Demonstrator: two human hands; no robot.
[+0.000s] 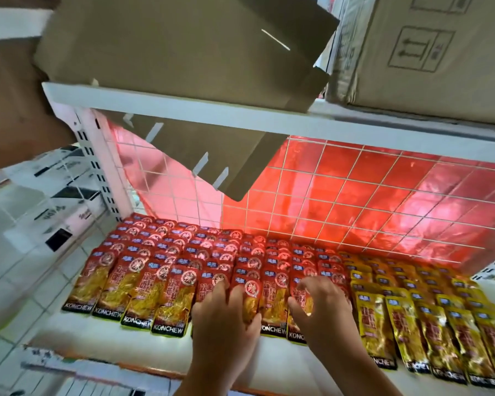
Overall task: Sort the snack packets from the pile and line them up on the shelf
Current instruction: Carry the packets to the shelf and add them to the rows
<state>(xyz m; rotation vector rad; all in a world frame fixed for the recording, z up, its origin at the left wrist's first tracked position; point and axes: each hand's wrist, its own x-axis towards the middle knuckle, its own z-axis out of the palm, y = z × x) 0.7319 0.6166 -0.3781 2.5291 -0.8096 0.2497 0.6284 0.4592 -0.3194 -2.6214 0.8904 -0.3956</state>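
Red snack packets (143,270) marked KONCHEW lie in several overlapping rows on the white shelf (240,355), from its left side to the middle. Yellow packets (429,318) of the same brand fill rows on the right. My left hand (226,315) lies on the front packets of the middle red rows, its fingers and thumb round a red packet (250,298). My right hand (317,307) sits just to the right on the neighbouring red packet (303,298), fingers curled over its top. Both hands hide the packets beneath them.
A white wire grid (326,195) with red sheeting behind it closes the back of the shelf. A brown cardboard sheet (183,52) hangs over the upper shelf rail (183,107), and a cardboard box (426,52) stands at top right. White boxes (55,195) lie left.
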